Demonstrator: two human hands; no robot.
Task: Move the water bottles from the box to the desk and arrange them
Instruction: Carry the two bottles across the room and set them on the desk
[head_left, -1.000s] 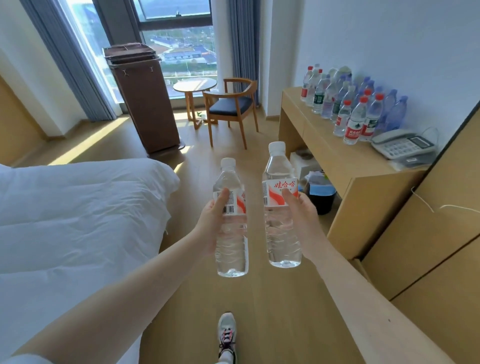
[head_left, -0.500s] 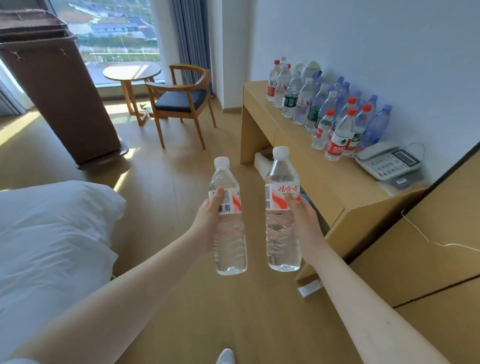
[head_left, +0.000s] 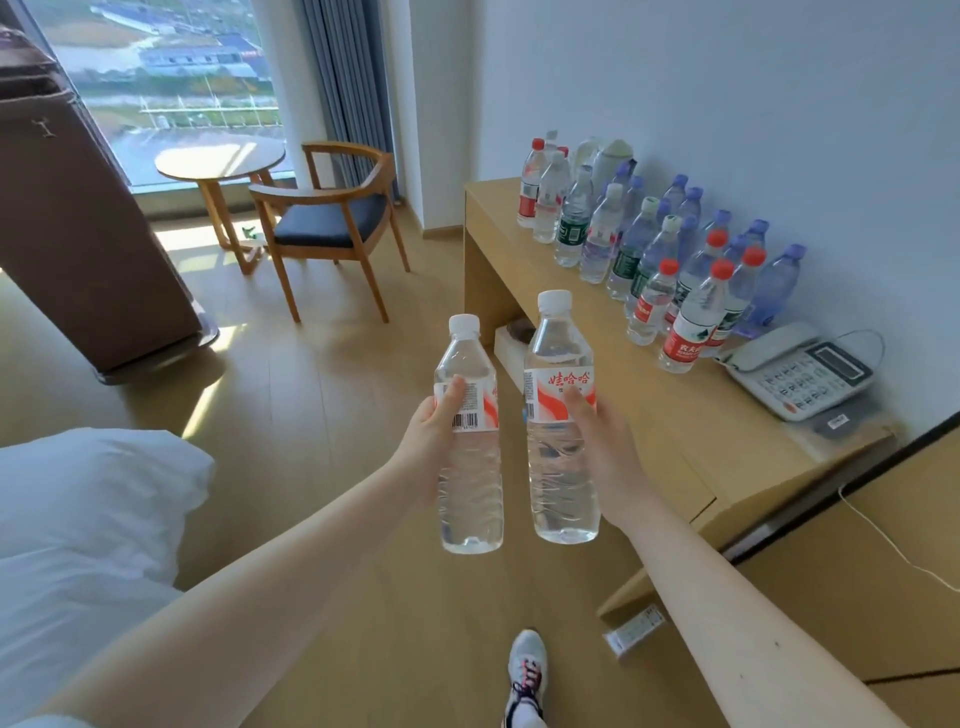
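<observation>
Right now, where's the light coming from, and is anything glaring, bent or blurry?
Head view: daylight enters by the window, glaring off the round table and striping the floor; head view edges: the wide lens tilts the cabinet; head view centre: left bottle and right bottle look sharp.

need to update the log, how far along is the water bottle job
Done: many bottles stand in rows on the desk. In hand: the left hand grips the left bottle, the right hand the right bottle, both upright in the air. Left: setting these down; the box is out of view.
</observation>
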